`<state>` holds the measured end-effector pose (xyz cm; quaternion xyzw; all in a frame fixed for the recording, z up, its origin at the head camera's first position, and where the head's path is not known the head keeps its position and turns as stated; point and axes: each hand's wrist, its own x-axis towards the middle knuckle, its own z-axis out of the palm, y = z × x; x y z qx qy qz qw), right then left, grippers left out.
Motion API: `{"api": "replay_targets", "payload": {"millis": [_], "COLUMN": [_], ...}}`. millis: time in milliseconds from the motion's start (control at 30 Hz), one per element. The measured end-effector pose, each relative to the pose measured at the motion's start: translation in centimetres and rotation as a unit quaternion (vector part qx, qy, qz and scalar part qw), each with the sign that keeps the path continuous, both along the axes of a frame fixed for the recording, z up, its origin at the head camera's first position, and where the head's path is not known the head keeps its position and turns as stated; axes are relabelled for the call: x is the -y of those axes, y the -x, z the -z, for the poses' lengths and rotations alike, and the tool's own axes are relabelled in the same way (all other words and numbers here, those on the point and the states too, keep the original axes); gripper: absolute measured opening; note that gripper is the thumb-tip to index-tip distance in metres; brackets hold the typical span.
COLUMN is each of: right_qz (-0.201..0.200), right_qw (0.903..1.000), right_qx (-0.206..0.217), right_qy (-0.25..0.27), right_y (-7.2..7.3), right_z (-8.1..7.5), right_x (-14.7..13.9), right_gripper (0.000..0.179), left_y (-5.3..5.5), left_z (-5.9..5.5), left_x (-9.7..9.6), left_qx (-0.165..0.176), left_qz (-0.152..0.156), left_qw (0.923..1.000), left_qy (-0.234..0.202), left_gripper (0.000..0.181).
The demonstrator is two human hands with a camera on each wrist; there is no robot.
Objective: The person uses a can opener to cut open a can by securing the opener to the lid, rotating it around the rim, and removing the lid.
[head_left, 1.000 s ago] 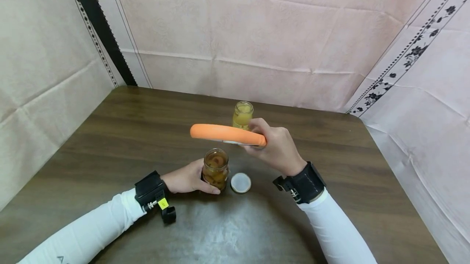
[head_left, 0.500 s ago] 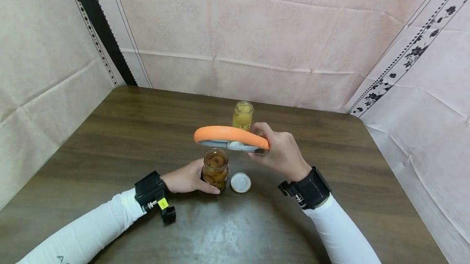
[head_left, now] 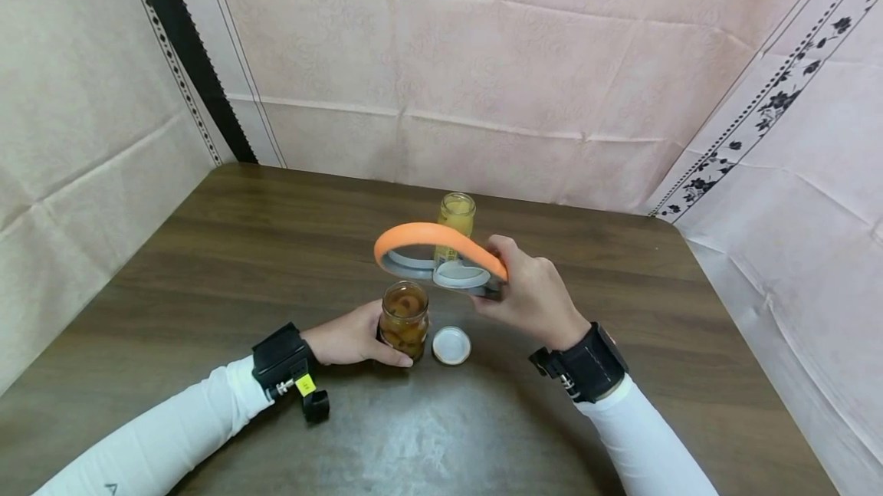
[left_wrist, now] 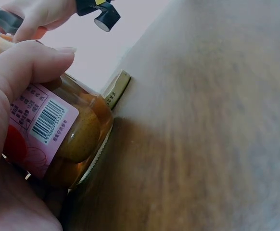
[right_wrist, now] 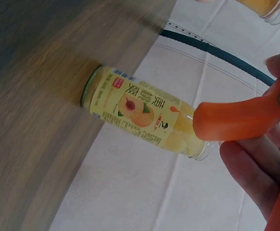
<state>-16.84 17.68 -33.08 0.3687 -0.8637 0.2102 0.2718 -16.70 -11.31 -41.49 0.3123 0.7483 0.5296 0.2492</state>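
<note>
My left hand (head_left: 350,336) grips an open glass jar (head_left: 405,321) of brown fruit, upright on the table. A pink label (left_wrist: 46,125) with a barcode shows in the left wrist view. Close to the jar's right lies a lid (head_left: 451,345), pale inside up. Above and behind that jar, my right hand (head_left: 541,300) holds a jar opener (head_left: 431,233), an orange loop with grey inner parts. A pale round disc (head_left: 461,274) shows within it; I cannot tell whether it is a lid. The right hand's fingertips are partly hidden.
A second open jar (head_left: 457,214), with yellow contents and a peach label (right_wrist: 140,113), stands upright farther back, partly behind the jar opener. The brown wooden table (head_left: 276,251) ends at pale cloth walls (head_left: 483,82) at the back and sides.
My right hand has moved slightly right and toward me, tilting the jar opener so that its grey inside shows more. The left hand, its jar and the lid stay put.
</note>
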Motion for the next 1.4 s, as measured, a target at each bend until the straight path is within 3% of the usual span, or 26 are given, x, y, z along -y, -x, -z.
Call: {"api": "replay_targets", "payload": {"millis": [433, 700, 1133, 1400], "right_qz": [0.0, -0.005, -0.01, -0.015], "right_qw": [0.9995, 0.9984, 0.9991, 0.9972], "right_qx": [-0.024, -0.038, 0.021, 0.064], "right_qy": [-0.02, -0.041, -0.035, -0.036], "right_y": [-0.3, -0.3, -0.4, -0.6], "right_z": [0.6, 0.8, 0.9, 0.8], "right_x": [-0.7, -1.2, -1.6, -1.5], "right_gripper": [0.071, 0.081, 0.108, 0.103], "left_y": [0.1, 0.1, 0.0, -0.1], "left_z": [0.0, 0.1, 0.1, 0.0], "left_x": [0.0, -0.1, 0.1, 0.0], "left_qx": [0.008, 0.014, 0.003, -0.004], "left_qz": [0.011, 0.011, 0.012, 0.01], "left_qw": [0.9998, 0.9997, 0.9999, 0.9999], "left_qy": [-0.011, -0.014, -0.009, -0.003], "left_gripper": [0.073, 0.072, 0.072, 0.07]}}
